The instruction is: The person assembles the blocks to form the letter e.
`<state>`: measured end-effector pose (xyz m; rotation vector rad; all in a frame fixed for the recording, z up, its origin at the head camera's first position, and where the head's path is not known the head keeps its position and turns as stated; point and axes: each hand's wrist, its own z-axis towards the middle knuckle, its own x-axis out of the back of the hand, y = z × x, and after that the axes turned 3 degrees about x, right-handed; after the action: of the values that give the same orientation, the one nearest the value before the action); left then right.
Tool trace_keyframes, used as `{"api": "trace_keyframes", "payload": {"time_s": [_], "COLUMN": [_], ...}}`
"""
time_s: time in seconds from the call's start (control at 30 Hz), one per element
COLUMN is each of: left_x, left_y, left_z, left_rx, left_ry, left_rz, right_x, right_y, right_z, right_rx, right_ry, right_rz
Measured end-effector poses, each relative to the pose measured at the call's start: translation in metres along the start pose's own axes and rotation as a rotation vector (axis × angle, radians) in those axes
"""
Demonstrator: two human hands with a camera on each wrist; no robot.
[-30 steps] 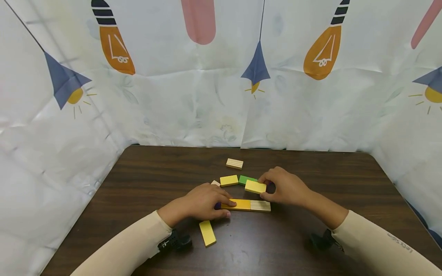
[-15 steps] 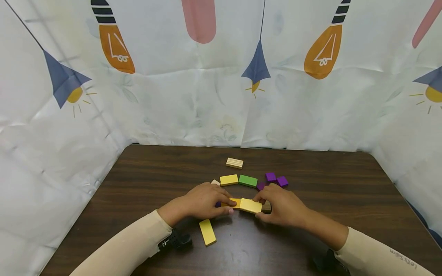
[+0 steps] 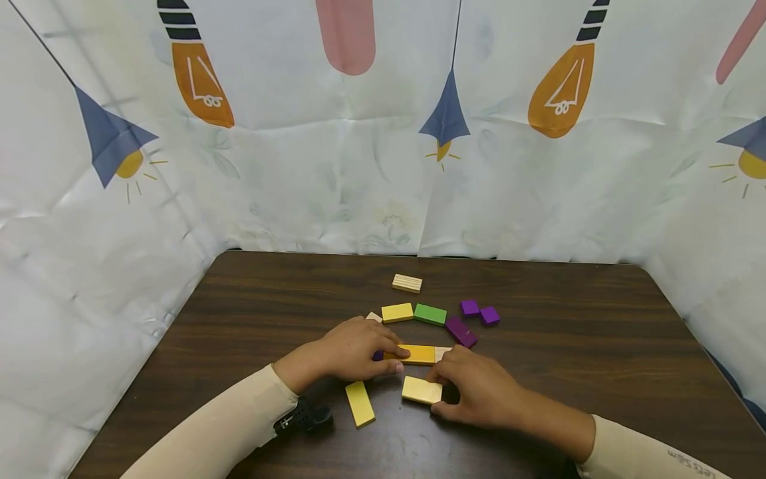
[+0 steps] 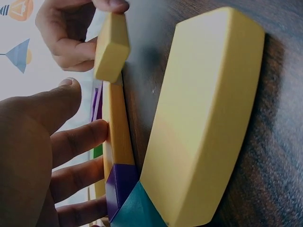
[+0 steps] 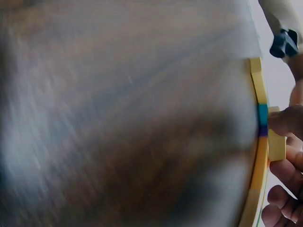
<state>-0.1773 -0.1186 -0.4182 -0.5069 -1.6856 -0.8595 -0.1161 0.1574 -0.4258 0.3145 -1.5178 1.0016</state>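
My right hand (image 3: pixel 485 386) pinches a yellow wooden block (image 3: pixel 421 390) between thumb and fingers, raised off the table just in front of a row of blocks. My left hand (image 3: pixel 356 349) rests with extended fingers against that row, an index fingertip on its orange block (image 3: pixel 420 354). A pale wood block (image 3: pixel 441 352) continues the row to the right, partly behind my right hand. In the left wrist view, purple (image 4: pixel 122 182) and teal (image 4: pixel 139 208) blocks adjoin the orange one. A second yellow block (image 3: pixel 360 404) slants toward me from the row's left end.
Behind the row, a yellow block (image 3: pixel 397 313), a green block (image 3: pixel 429 314) and a dark purple block (image 3: pixel 461 331) form a curve. Two small purple blocks (image 3: pixel 469 307) lie right of it. A striped wooden block (image 3: pixel 407 283) lies farther back on the brown table (image 3: pixel 287 286).
My right hand has carried the yellow block from beside the green block, over the row, toward me. The dark purple block is now uncovered. My left hand has stayed put.
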Motion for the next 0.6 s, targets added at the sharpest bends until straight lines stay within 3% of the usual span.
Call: {"api": "trace_keyframes", "payload": {"time_s": [0.4,0.6], "left_x": [0.000,0.001], "left_y": [0.000,0.000], "left_z": [0.000,0.001], "left_rx": [0.004,0.003], "left_ry": [-0.002,0.003], "left_rz": [-0.002,-0.003], "right_x": [-0.018,-0.027], "right_y": [-0.021,-0.027], "right_z": [0.000,0.002], "right_rx": [0.059,0.113], "right_ry": [-0.044,-0.045], "right_rz": [0.021,-0.026]}}
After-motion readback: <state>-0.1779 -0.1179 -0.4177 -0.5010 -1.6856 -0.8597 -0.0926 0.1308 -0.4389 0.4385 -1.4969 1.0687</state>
